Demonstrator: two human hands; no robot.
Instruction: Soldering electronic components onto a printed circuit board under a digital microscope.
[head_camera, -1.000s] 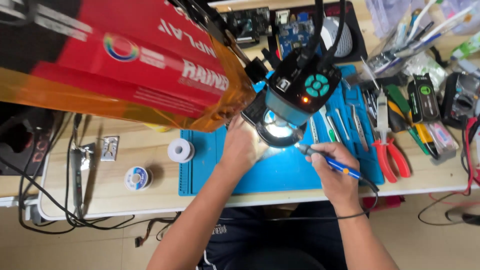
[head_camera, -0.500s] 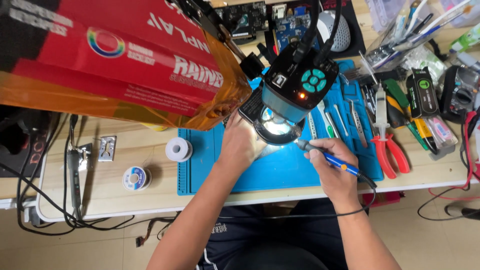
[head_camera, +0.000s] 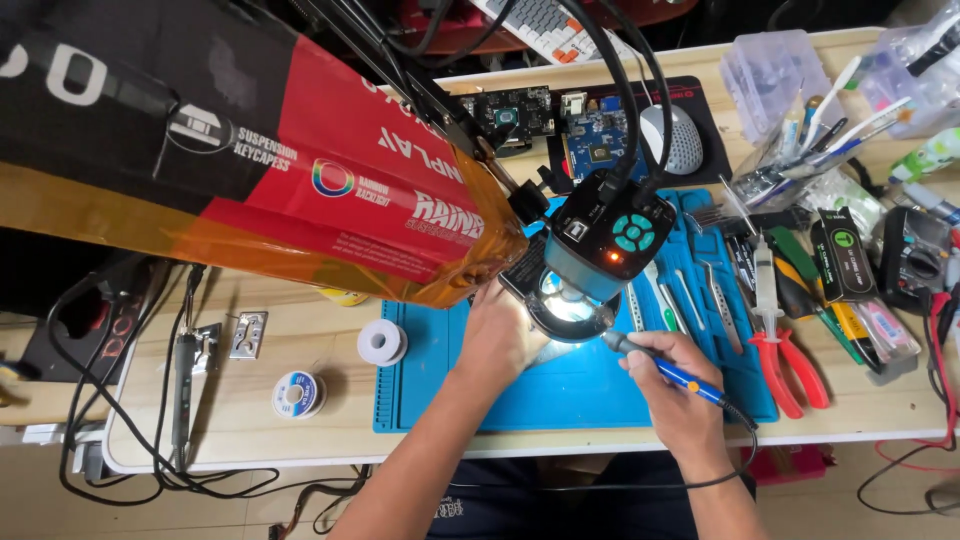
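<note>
since a moment ago the big red and black cardboard box (head_camera: 250, 170) has slid a little further left across the top of the view, and both hands have stayed put under the microscope. the right hand (head_camera: 675, 385) is pinching a slim blue-handled soldering iron (head_camera: 665, 368) between thumb and fingers, its tip pointing up-left toward the lit spot beneath the black and teal ring-light microscope head (head_camera: 605, 255). the left hand (head_camera: 505, 335) lies on the blue silicone work mat (head_camera: 470, 390), fingers tucked under the lens; whether they are pressed on something or just resting i cannot tell, since the microscope hides them. the iron's black cord (head_camera: 640, 485) loops back off the front edge of the pale wooden desk (head_camera: 330, 430). just left of the mat sits a white spool of solder wire (head_camera: 382, 343), and further left a flatter blue and white spool (head_camera: 297, 394). to the right of the mat lie red-handled pliers (head_camera: 790, 365) among other tools, and metal tweezers (head_camera: 720, 300) rest on the mat's right side.
</note>
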